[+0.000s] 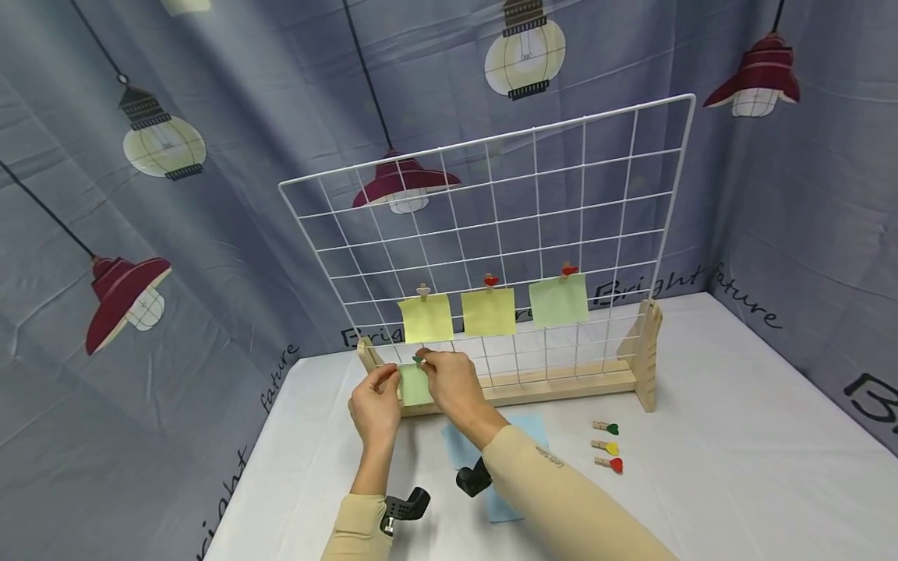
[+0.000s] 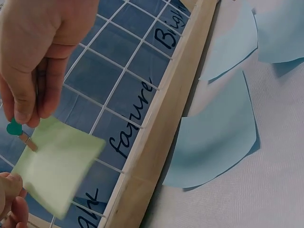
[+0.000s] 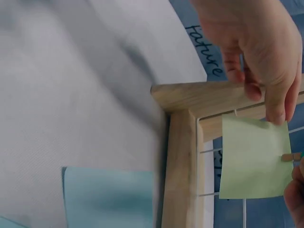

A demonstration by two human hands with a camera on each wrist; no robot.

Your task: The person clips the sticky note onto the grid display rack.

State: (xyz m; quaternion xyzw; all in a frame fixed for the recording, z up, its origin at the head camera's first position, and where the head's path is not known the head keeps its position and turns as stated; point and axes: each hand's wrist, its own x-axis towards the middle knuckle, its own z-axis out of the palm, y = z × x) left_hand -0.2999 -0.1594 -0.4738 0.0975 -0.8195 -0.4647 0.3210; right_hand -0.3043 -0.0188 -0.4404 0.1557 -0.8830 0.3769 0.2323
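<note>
A pale green sticky note [image 1: 415,385] lies against the lower left of a white wire grid [image 1: 539,226]. My left hand [image 1: 377,407] pinches the note's left edge between thumb and finger. My right hand [image 1: 454,383] pinches a small wooden clothespin with a green heart [image 2: 15,128] at the note's top edge. The peg's wooden end overlaps the paper in both wrist views. Whether it also grips a grid wire is hidden. In the right wrist view, the left hand [image 3: 259,57] is at the top and the right hand [image 3: 297,190] at the lower right edge.
Higher on the grid, heart clothespins hold two yellow notes [image 1: 489,313] and a green note [image 1: 559,301]. Blue sticky notes [image 2: 213,142] lie on the white table before the wooden base [image 1: 561,384]. Three clothespins [image 1: 605,447] lie at the right. A patterned curtain hangs behind.
</note>
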